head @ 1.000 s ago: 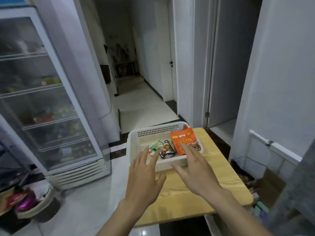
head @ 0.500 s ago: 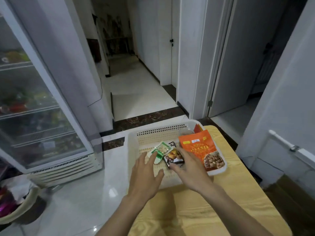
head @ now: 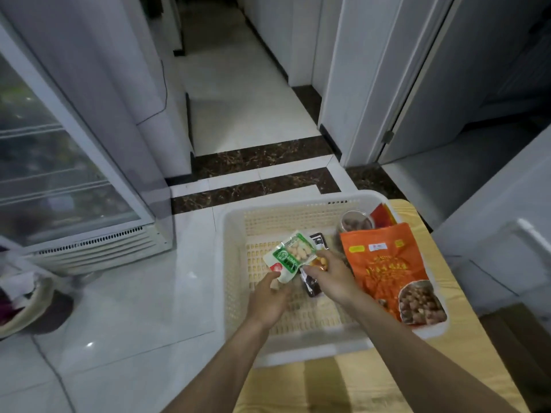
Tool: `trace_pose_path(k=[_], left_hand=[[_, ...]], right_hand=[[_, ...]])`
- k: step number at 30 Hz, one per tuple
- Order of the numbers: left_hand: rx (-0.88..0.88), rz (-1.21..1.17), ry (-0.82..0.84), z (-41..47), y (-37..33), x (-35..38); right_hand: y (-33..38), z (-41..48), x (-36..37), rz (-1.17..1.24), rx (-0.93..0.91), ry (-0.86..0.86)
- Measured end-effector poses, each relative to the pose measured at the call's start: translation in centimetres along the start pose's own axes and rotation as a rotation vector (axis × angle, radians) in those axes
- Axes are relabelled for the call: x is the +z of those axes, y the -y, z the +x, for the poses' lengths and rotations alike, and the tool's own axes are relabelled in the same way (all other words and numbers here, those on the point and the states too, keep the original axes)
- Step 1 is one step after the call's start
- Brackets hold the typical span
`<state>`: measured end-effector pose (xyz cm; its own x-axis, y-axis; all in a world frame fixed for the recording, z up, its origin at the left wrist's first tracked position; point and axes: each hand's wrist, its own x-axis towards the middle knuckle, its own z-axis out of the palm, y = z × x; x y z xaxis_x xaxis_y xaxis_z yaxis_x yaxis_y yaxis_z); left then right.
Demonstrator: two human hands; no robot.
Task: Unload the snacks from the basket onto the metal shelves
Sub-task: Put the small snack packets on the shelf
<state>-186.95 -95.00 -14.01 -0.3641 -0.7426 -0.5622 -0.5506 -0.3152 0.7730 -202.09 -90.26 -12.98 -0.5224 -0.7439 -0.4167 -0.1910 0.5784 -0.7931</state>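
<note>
A white perforated plastic basket (head: 232, 281) sits on a light wooden table (head: 465, 347). My left hand (head: 268, 299) pinches the lower corner of a small green and white snack packet (head: 290, 256), lifted above the basket floor. My right hand (head: 331, 277) grips a dark snack packet (head: 311, 286) that lies just under the green one. A large orange bag (head: 384, 269) leans over the basket's right rim. A clear jar of nuts (head: 356, 223) and a red packet (head: 381, 214) sit in the far right corner. No metal shelves are in view.
A glass-door fridge (head: 59, 162) stands at the left on the white tiled floor. A round basket with cloth (head: 26, 305) sits at the lower left. A hallway runs ahead, with a door frame (head: 366, 114) at the right.
The view has tilted down and closer to the basket. My left hand has taken hold of the green packet and raised it; my right hand has closed on the dark packet.
</note>
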Motion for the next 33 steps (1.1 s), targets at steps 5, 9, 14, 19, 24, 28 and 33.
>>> trace_pose_path(k=[5, 9, 14, 19, 24, 28, 33], left_hand=[[-0.321, -0.42, 0.012, 3.4, 0.9, 1.5], [-0.394, -0.63, 0.001, 5.4, 1.3, 2.2], [-0.43, -0.767, -0.075, 7.4, 1.2, 2.5], [-0.355, -0.765, -0.227, 8.0, 1.6, 2.4], [-0.252, -0.703, -0.484, 8.5, 1.3, 1.1], [-0.067, -0.587, -0.499, 7.5, -0.6, -0.7], [0.145, -0.48, -0.285, 6.1, -2.9, -2.9]], right_hand=[[-1.3, 5.5, 1.8, -0.013, 0.084, 0.026], [-2.1, 8.8, 2.6, -0.044, 0.129, 0.053], [-3.5, 11.5, 3.6, -0.117, 0.12, 0.037], [-3.7, 10.8, 4.4, -0.244, 0.039, -0.035], [-2.6, 8.2, 4.0, -0.097, 0.037, 0.09], [-1.1, 6.0, 2.4, -0.046, -0.087, 0.115], [1.1, 4.3, -0.5, 0.012, -0.215, 0.108]])
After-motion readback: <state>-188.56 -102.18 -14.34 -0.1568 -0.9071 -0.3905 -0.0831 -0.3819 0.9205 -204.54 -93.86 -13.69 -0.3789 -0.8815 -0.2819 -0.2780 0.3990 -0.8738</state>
